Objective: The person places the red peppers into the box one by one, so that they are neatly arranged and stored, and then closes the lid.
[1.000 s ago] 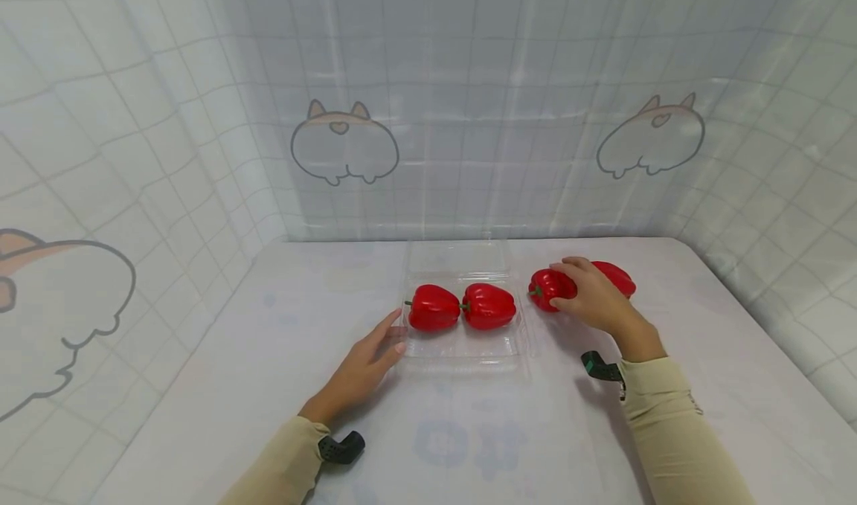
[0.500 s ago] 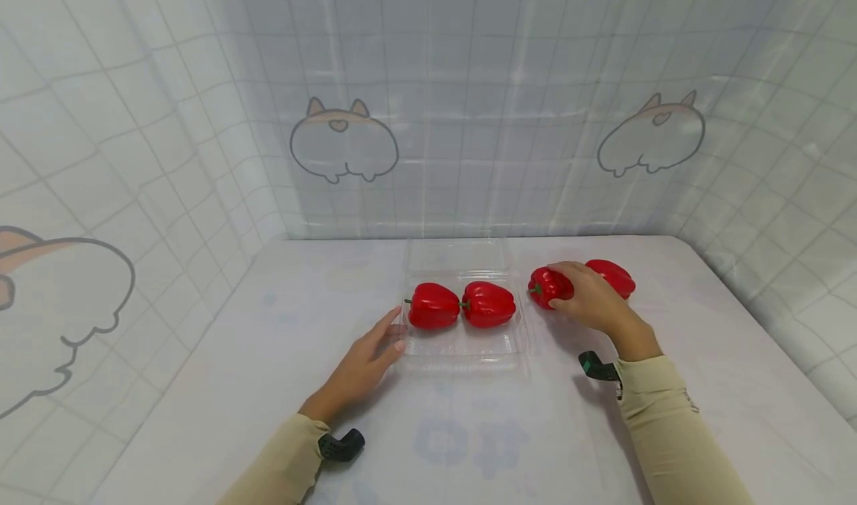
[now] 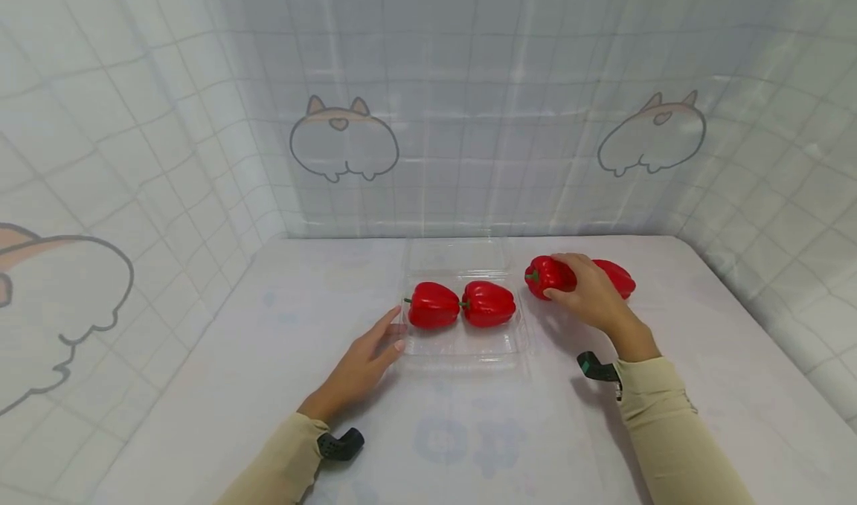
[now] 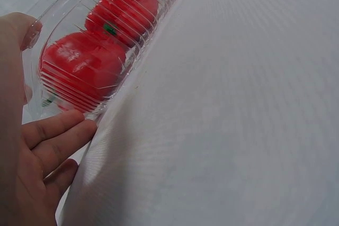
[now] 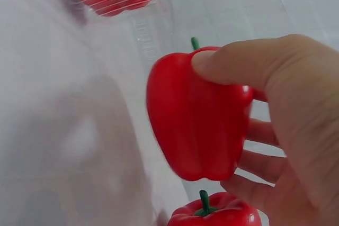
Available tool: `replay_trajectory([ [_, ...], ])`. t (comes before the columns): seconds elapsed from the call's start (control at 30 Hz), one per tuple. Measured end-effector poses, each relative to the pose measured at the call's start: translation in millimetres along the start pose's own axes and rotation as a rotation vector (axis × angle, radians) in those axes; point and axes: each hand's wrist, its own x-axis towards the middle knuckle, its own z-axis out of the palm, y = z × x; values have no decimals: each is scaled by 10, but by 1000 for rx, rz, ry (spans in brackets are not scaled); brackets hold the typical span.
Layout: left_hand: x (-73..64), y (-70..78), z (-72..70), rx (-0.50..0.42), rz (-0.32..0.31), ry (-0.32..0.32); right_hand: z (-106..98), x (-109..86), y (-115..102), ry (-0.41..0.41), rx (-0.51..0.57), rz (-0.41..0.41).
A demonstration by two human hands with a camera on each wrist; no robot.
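My right hand [image 3: 591, 291] grips a red bell pepper [image 5: 196, 115], thumb on one side and fingers on the other. Its green stem points away from the palm, and it is held close to the right side of a clear plastic clamshell box [image 3: 462, 345]. Inside that box lie two more bell peppers, a left one [image 3: 431, 308] and a right one [image 3: 489, 306], in a row. Fairly straight fingers of my left hand [image 4: 45, 157] touch the box's left end, the thumb at its rim. Another bell pepper [image 3: 614, 278] lies on the table, partly behind my right hand.
The box's clear lid [image 3: 458, 255] is folded back towards the rear wall. A white cloth with faint prints covers the table [image 3: 308, 282]. Gridded curtain walls [image 3: 462, 118] with cartoon animals enclose the back and both sides.
My right hand has raised the bell pepper slightly and shifted it a little left and back. The left hand stays at the box's left end.
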Motion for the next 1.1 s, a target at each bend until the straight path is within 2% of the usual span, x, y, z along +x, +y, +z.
replay_trajectory([
  [0.3, 0, -8, 2, 1, 0, -11, -81, -64, -50, 49, 243, 102],
  [0.5, 8, 16, -15, 2, 3, -10, -125, -55, -77, 61, 380, 108],
  [0.8, -4, 39, -23, -2, 5, -13, -116, -51, -196, 82, 477, 88],
  [1.1, -10, 20, -16, -14, 7, -17, -78, -28, -334, 64, 567, 70],
])
